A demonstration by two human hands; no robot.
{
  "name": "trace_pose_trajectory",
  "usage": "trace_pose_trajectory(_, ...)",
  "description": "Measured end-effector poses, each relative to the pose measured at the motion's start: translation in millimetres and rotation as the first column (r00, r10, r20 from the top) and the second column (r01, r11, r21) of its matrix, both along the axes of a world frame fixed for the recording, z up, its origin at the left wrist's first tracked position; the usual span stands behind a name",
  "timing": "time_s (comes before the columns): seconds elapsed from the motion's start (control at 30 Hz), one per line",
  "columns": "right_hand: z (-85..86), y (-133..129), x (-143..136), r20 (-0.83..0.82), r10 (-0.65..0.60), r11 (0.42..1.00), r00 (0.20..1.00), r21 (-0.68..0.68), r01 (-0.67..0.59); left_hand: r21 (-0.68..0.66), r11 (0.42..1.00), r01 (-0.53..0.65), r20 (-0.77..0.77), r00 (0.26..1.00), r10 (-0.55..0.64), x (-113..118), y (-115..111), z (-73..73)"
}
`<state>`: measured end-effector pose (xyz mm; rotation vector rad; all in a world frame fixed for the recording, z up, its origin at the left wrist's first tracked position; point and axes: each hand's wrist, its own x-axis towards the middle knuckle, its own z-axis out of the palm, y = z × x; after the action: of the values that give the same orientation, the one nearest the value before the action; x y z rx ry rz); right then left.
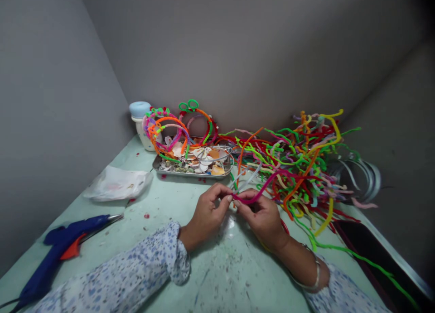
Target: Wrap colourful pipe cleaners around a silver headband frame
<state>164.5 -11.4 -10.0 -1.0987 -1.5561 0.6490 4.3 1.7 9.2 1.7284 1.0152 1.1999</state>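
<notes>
My left hand and my right hand meet fingertip to fingertip above the middle of the table. Between them is a magenta pipe cleaner, its long free part curving up and away to the right over my right fingers. Both hands are closed in a pinch on its near end. A pale grey strip shows just behind my fingertips; whether it is touched I cannot tell. Right behind my hands stands a metal tray of seashells.
A heap of coloured pipe cleaners covers the right side. Pipe-cleaner-wrapped headbands stand by the tray, beside a blue-lidded bottle. A plastic bag and blue glue gun lie left. Clear hoops and a dark flat object are right.
</notes>
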Motion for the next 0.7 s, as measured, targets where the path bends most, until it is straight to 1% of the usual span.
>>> trace_pose_trajectory(0.2, -2.3, 0.2, 2.1, 0.068, -0.005, 0.999, 0.998, 0.033, 0.003, 0.01, 1.0, 0.01, -0.009, 1.0, -0.01, -0.7, -0.4, -0.4)
trace_pose_trajectory(0.33, -2.0, -0.7, 3.1, 0.063, 0.007, 0.998, 0.998, 0.058, -0.011, 0.003, 1.0, 0.013, -0.008, 1.0, -0.013, -1.3, -0.6, 0.5)
trace_pose_trajectory(0.4, -1.1, -1.6, 3.6, 0.032, 0.04, 0.998, 0.999, 0.049, -0.041, 0.002, 1.0, 0.018, -0.001, 1.0, -0.018, -1.5, -0.6, 0.6)
trace_pose_trajectory(0.53, 1.5, -2.5, 3.5, -0.021, 0.101, 0.995, 0.995, -0.015, -0.101, 0.01, 1.0, 0.021, -0.001, 1.0, -0.021, -2.3, -0.5, -0.2)
trace_pose_trajectory(0.7, 3.8, 0.0, 1.7, -0.021, 0.074, 0.997, 0.997, -0.03, -0.075, 0.012, 1.0, 0.02, 0.01, 1.0, -0.02, -2.2, -0.6, -0.6)
